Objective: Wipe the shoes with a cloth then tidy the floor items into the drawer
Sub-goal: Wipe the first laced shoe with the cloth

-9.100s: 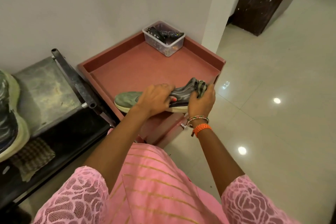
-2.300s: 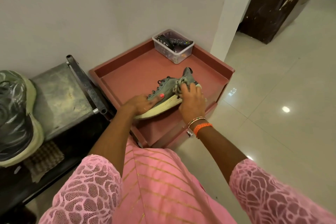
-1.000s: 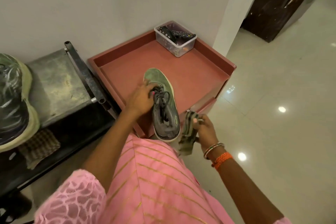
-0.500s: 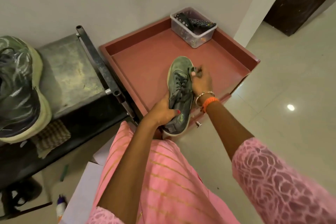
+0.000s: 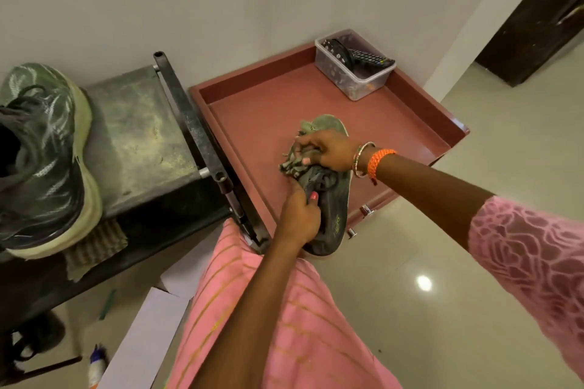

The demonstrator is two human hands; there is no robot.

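Both my hands work one grey-green lace-up shoe (image 5: 331,215) lying on the red-brown tray-top cabinet (image 5: 252,110): my left hand (image 5: 298,219) grips its collar, my right hand (image 5: 328,150) pinches a bunched grey-green cloth (image 5: 292,161) against its laces. A clear plastic box (image 5: 350,73) sits at one o'clock.
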